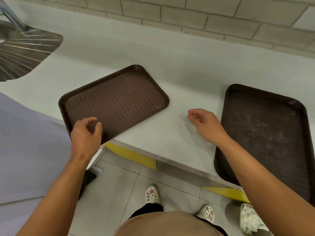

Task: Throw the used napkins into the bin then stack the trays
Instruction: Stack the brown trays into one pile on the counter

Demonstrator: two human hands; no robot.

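**Trays apart on the desk, both hands free**

Hands are held low over the front part of the pale desk (pixel 170 62), and nothing is gripped by either. The left hand (pixel 85 133) is placed over the near corner of the left tray (pixel 117 99), its fingers loosely curled and its thumb spread; whether the rim is touched cannot be told. The right hand (pixel 207 125) is raised above the bare desk between the two trays, palm turned inward, fingers relaxed and slightly bent, with its shadow cast on the surface beneath. Both forearms are stretched forward from the bottom of the view.

The left tray is laid at an angle, and its near corner is pushed just past the front edge of the desk. The right tray (pixel 269 137) is set lengthwise, well apart from the first, and its near end is carried over the front edge as well. A wide strip of bare desk is left between the trays, and more is seen behind them up to the tiled wall (pixel 204 14). A metal sink (pixel 22 53) is let into the desk at far left. On the floor at lower right, a bin (pixel 250 220) holding crumpled white napkins is partly seen beside the person's shoes (pixel 152 194).
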